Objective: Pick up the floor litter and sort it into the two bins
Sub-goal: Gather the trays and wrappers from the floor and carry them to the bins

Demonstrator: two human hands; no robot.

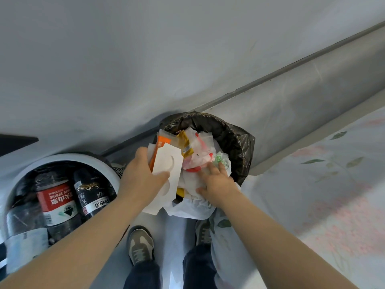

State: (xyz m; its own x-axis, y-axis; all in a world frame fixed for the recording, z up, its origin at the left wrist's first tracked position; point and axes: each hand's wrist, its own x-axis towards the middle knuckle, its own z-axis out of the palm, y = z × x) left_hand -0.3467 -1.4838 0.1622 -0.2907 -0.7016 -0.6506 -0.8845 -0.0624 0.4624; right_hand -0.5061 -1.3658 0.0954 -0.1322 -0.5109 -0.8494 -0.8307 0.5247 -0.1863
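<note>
Two bare forearms reach forward from the bottom edge, above a pair of grey-and-tan shoes (140, 245) standing on the pale floor (179, 226). The left hand (143, 174) grips a flat white card sleeve (168, 163), thumb curled onto its face, with an orange wrapper (160, 147) held against the back of it. Both pieces hang over the left side of the black-lined bin (235, 138).

The right hand (216, 182) lies on the litter piled in that bin, fingers spread and fairly straight, pressing on crumpled white plastic without closing round anything. A white plastic bag (193, 207) spills over the near rim below its wrist. Beyond the fingers sit a yellow wrapper (185, 144), a clear wrapper with red print (200, 155) and a green-printed piece (220, 159), heaped to rim height.

At the left stands the white round bin (62, 158), just beside the black-lined one. It holds dark plastic bottles, one with a red label (58, 201) and one with a black label (91, 195). A bed (333, 184) with a floral sheet fills the right side.
</note>
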